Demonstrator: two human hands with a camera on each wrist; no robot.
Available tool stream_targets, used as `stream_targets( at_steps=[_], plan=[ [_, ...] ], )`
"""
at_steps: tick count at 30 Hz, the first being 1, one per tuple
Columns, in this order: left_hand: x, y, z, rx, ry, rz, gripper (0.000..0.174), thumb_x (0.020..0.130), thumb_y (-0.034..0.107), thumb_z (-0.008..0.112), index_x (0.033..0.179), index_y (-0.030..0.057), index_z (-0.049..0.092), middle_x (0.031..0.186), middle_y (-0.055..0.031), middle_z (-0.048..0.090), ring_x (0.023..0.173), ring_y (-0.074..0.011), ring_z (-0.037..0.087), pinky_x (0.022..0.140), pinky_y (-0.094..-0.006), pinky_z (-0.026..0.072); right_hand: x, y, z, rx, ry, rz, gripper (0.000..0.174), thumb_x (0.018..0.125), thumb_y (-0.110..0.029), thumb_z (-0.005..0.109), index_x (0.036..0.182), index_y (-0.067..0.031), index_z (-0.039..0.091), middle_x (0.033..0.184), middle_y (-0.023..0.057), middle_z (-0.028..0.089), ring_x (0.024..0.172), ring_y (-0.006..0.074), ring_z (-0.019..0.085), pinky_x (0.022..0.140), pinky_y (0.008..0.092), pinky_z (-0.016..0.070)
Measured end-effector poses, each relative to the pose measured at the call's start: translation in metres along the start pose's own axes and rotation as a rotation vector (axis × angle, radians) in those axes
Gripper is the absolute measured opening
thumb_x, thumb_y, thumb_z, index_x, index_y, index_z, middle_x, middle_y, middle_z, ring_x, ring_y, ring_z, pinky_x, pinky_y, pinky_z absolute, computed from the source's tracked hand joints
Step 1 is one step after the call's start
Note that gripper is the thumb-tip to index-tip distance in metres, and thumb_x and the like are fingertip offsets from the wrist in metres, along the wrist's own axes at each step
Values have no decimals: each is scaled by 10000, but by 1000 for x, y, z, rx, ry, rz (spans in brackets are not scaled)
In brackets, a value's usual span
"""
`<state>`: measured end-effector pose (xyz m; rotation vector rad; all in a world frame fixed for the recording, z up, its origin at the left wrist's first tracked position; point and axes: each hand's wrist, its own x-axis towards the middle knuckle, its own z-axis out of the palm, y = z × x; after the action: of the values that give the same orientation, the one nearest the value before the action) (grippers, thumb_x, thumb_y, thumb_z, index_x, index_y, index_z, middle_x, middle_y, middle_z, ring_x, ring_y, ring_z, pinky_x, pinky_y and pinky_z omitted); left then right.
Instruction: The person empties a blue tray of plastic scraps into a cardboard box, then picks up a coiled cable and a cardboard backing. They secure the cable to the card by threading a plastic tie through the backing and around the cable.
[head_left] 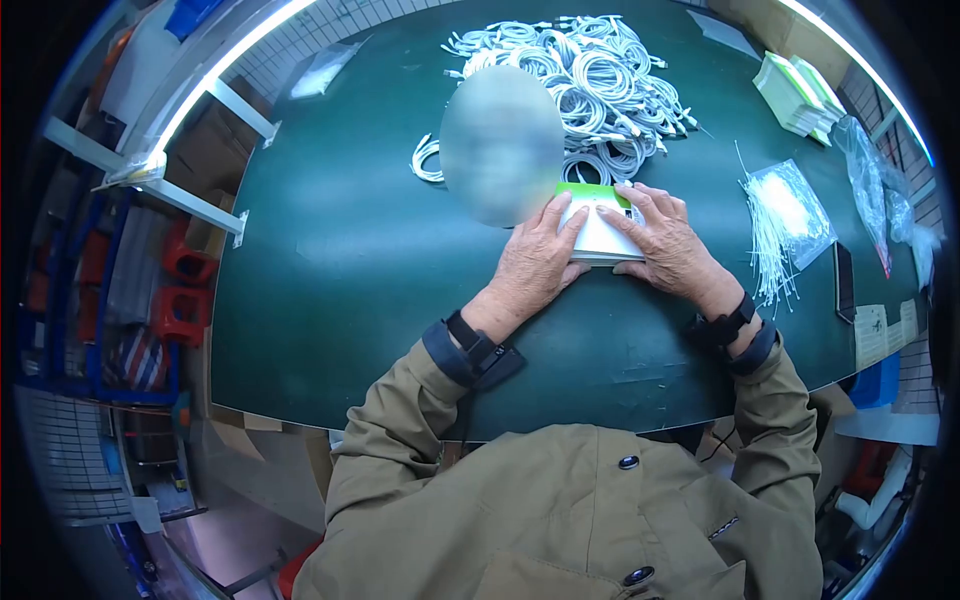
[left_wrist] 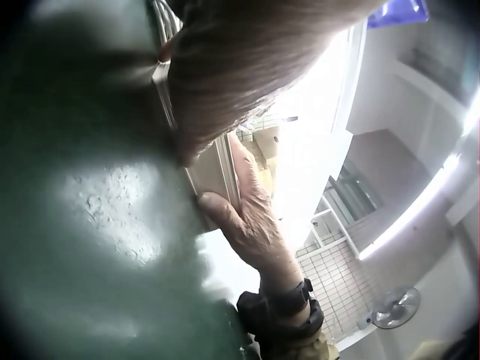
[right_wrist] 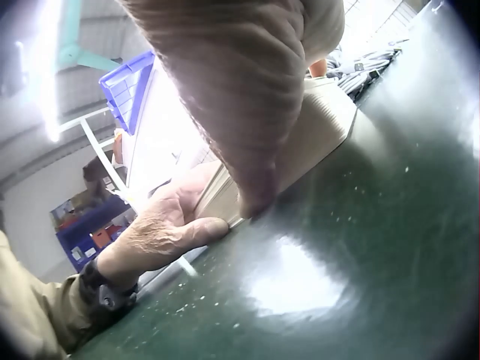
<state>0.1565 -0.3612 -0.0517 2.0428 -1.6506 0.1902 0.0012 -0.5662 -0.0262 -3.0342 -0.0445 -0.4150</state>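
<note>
Both hands hold a stack of white cards or flat sleeves with a green band (head_left: 600,237) on the dark green table, just in front of the cable pile. My left hand (head_left: 537,250) grips its left side and my right hand (head_left: 667,238) its right side, with the fingers over the top and the thumbs low at the near edge. In the left wrist view the stack's layered edge (left_wrist: 214,178) shows between the hands, the right thumb against it. From the right wrist the stack (right_wrist: 324,124) looks thick and sits low at the tabletop, partly hidden by the right hand.
Coiled white cables (head_left: 610,80) are heaped at the back, with one coil (head_left: 426,158) apart on the left. White ties (head_left: 770,245) and a clear plastic bag (head_left: 800,205) lie right. More green-and-white stacks (head_left: 795,95) stand back right, and a dark phone-like slab (head_left: 844,282) lies near the right edge.
</note>
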Motion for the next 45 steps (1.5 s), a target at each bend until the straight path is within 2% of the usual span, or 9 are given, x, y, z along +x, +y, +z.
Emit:
stream_targets(
  at_steps=[7, 12, 18, 23, 25, 28, 34, 39, 45],
  plan=[
    [-5, -3, -46, -96, 104, 62, 723, 785, 232, 883, 1409, 35, 575, 1471, -233, 502, 1410, -432, 461, 1170, -486, 415, -5, -14, -11, 38, -14, 89, 903, 759, -324, 912, 1553, -215, 495, 1590, 168, 407, 1474, 397, 376, 1223, 529, 289],
    [-7, -108, -85, 40, 277, -83, 465, 824, 32, 777, 1275, 17, 662, 1282, -188, 640, 1211, -384, 612, 1058, -460, 496, -11, -28, -28, 144, 34, 132, 829, 800, -353, 887, 1520, -168, 519, 1575, 185, 429, 1434, 414, 410, 1189, 536, 339],
    [-7, -230, -58, 254, 47, -76, 358, 862, 43, 746, 1206, 39, 648, 1267, -196, 609, 1253, -410, 536, 1086, -472, 464, -7, -15, -49, 467, 300, 132, 642, 934, -340, 768, 1472, -64, 554, 1424, 206, 580, 1275, 379, 578, 1078, 463, 484],
    [-3, -208, -64, 304, -4, -220, 194, 944, 106, 701, 1096, 23, 614, 1120, -172, 622, 1138, -388, 569, 975, -489, 499, 6, -15, -49, 936, 455, 272, 423, 1010, -252, 738, 1352, -14, 667, 1098, 113, 755, 945, 150, 723, 840, 303, 614],
    [-6, -198, -70, 294, 36, -436, 163, 1022, 158, 647, 1080, 12, 598, 1055, -133, 665, 1043, -327, 633, 881, -443, 536, 8, -20, -50, 1061, 410, 282, 391, 1023, -203, 717, 1350, 3, 660, 1107, 114, 756, 942, 143, 726, 841, 283, 610],
    [-20, -166, -105, -481, 294, -624, 179, 1081, 172, 591, 1141, 4, 584, 1046, -109, 698, 1024, -255, 676, 830, -377, 546, 9, -39, -53, 1235, 323, 308, 332, 1042, -124, 672, 1334, 32, 660, 1093, 100, 761, 917, 119, 724, 821, 248, 601],
    [-17, -1, -123, -1528, 471, -467, 301, 1124, 217, 539, 1326, -5, 564, 979, -72, 677, 1074, -231, 691, 822, -313, 533, -1, -88, -45, 1551, -127, 296, 359, 1082, -183, 593, 1365, 35, 633, 1151, 118, 743, 914, 148, 720, 784, 286, 597],
    [1, 51, -82, -1738, 338, -426, 337, 1133, 247, 522, 1340, -13, 573, 916, -43, 636, 1043, -209, 686, 780, -303, 525, -2, -95, -43, 1535, 117, 257, 579, 1094, -426, 536, 1379, 74, 597, 1095, 129, 708, 874, 156, 680, 737, 285, 581],
    [14, 69, -59, -1768, 266, -483, 347, 1138, 277, 510, 1318, -9, 590, 863, -2, 580, 986, -169, 673, 729, -283, 519, -5, -74, -36, 1607, 227, 423, 477, 1098, -413, 562, 1265, 18, 680, 1020, 71, 718, 830, 93, 645, 680, 254, 547]
  ],
)
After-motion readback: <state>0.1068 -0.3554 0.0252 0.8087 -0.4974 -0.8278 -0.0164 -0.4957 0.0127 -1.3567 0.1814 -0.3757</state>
